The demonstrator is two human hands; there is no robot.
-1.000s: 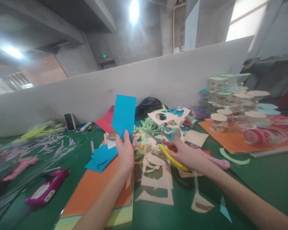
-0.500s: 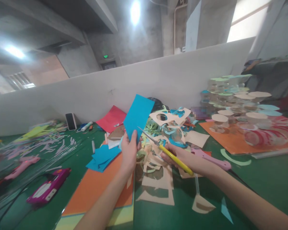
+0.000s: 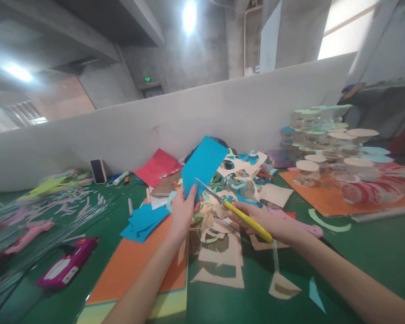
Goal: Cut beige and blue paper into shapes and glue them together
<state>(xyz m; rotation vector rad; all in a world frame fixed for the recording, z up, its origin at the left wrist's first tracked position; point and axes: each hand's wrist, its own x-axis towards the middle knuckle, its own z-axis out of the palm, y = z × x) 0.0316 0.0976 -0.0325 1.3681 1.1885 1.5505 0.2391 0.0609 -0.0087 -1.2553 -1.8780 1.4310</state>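
Note:
My left hand (image 3: 184, 216) pinches a bright blue paper sheet (image 3: 202, 168) at its lower edge and holds it up, tilted, above a heap of paper scraps (image 3: 219, 238). My right hand (image 3: 256, 220) grips yellow-handled scissors (image 3: 246, 219). Their narrow closed metal blades point left and reach the lower edge of the blue sheet. I cannot tell whether they are biting into the paper. The lower corner of the sheet is hidden behind my left fingers.
Beige cut-out paper and coloured strips pile up on a green mat (image 3: 229, 297). An orange sheet (image 3: 135, 265), blue pieces (image 3: 143, 222) and red paper (image 3: 158, 167) lie left. A phone (image 3: 98, 171) leans on a white partition (image 3: 155, 130). Stacked paper discs (image 3: 324, 144) stand right.
The blue sheet has swung clockwise and shifted right. The scissors have turned, with their blades now raised to the sheet's lower edge. My right hand has moved slightly left.

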